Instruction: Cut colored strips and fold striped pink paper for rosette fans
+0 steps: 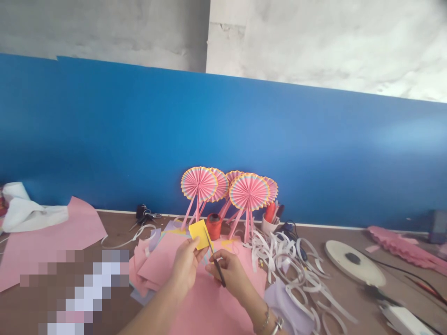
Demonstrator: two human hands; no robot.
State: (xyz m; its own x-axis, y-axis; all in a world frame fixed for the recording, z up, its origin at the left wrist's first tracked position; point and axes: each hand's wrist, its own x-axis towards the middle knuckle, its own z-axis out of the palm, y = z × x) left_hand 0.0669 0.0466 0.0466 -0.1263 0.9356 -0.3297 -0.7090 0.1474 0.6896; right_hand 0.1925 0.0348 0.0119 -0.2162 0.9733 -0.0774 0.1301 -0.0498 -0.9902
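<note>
A small yellow piece of paper is pinched in my left hand, held up over the pink sheets. My right hand grips a pair of scissors by its dark handles. The blades lie along the right part of the yellow paper; I cannot tell how far they are closed. Beneath both hands spread pink paper sheets. Just beyond the paper stands a red spool. Several pink pleated paper fans with pink legs lean upright behind it.
Curled white paper strips heap to the right, by a cup of tools. Farther right lie a round cream disc and cables. Keys and a large pink sheet are at left. A blue partition rises behind the table.
</note>
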